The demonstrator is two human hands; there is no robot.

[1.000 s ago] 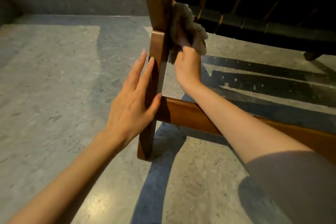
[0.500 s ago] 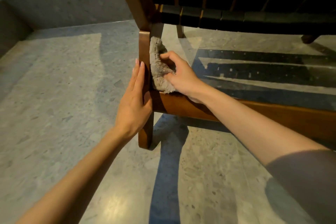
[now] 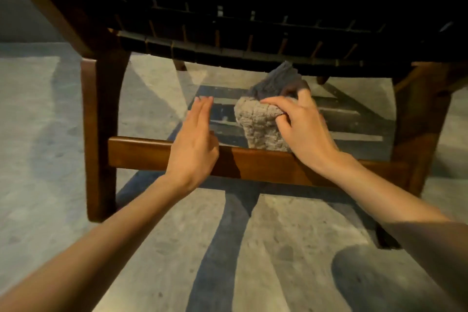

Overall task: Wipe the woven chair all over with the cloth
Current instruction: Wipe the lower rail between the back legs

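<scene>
The woven chair fills the upper view, seen from low down: black woven straps (image 3: pixel 253 20) on a brown wooden frame, with a low crossbar (image 3: pixel 141 154) between two legs. My right hand (image 3: pixel 304 129) is shut on a fuzzy beige cloth (image 3: pixel 260 124), which hangs just above the crossbar near its middle. My left hand (image 3: pixel 195 142) lies flat with fingers straight and together, its palm over the crossbar to the left of the cloth, holding nothing.
The left chair leg (image 3: pixel 98 134) and right chair leg (image 3: pixel 420 129) stand on a speckled grey stone floor (image 3: pixel 50 185). Striped shadows of the seat and my arms fall across the floor beneath. A low stone step (image 3: pixel 22 18) rises at the far left.
My right hand has carried the cloth from the left leg down and rightward to the middle of the crossbar. My left hand left the leg and now rests on the crossbar. My view shifted right.
</scene>
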